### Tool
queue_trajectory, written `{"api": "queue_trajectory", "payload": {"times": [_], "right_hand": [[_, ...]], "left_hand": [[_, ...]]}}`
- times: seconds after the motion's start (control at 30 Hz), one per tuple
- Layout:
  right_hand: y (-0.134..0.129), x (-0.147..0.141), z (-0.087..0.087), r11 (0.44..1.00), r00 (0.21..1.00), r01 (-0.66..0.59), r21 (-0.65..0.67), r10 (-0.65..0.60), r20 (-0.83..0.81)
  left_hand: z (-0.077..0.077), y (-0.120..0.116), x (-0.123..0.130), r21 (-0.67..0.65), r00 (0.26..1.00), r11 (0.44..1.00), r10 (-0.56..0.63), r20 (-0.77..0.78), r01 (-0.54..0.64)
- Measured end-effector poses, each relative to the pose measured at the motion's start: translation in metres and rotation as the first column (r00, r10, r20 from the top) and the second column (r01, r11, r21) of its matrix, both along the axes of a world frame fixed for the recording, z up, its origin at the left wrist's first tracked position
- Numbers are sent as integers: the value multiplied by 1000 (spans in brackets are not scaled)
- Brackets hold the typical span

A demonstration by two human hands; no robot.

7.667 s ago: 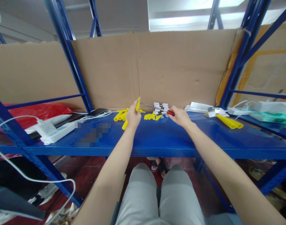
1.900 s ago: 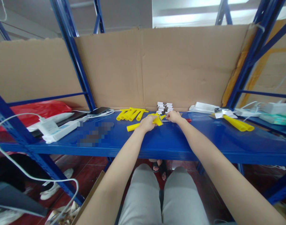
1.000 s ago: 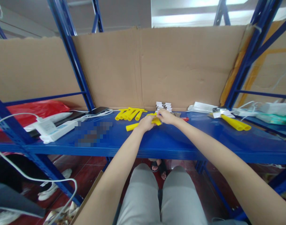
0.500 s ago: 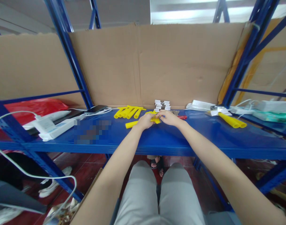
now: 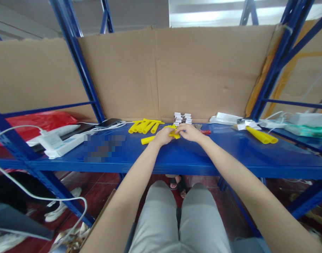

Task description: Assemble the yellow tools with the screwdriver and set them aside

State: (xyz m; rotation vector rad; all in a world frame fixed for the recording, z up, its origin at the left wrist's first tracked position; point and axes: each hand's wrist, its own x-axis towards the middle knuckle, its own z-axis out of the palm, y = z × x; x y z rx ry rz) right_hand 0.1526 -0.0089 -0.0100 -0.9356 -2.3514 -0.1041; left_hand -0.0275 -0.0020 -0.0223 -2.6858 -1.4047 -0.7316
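Over the middle of the blue shelf, my left hand (image 5: 164, 136) is closed around a yellow T-shaped plastic tool (image 5: 147, 140). Its tube handle sticks out to the left under my wrist, and its head lies between my hands. My right hand (image 5: 188, 133) has its fingers bent and pinched at that head; anything small in the pinch is hidden. Just behind my hands stands a stack of small white boxes (image 5: 183, 118). A red-handled tool (image 5: 205, 132) lies right of my right hand. Several more yellow T-shaped tools (image 5: 145, 125) lie together behind and left of my left hand.
Two yellow tubes (image 5: 261, 135) and a clear plastic packet (image 5: 225, 118) lie at the right. A white power strip (image 5: 67, 144) with cables is at the left. Cardboard (image 5: 176, 70) walls off the back, between blue posts (image 5: 83, 70). Another person's feet (image 5: 178, 184) show below.
My hands stay at the same spot, with only slight finger movement at the yellow tool's head. The red-handled tool has shifted very slightly.
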Motion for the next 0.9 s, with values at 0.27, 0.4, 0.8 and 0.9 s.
{"api": "queue_trajectory", "payload": {"times": [0.27,0.4,0.8,0.9], "right_hand": [[-5,-2,2,1000,999,23,19,-24,40],[-1,-1,-1,998,1000,-15,53,14,18],[11,8,-7,991,995,82,101,-76,-65],[9,7,-6,995,999,0,103,5,-47]], "left_hand": [[-2,3,-1,21,1000,1000,3,-4,-3],[-4,5,-1,38,1000,999,6,0,-6],[-2,2,1,21,999,999,32,32,-32],[-3,4,0,27,999,1000,-6,50,5]]}}
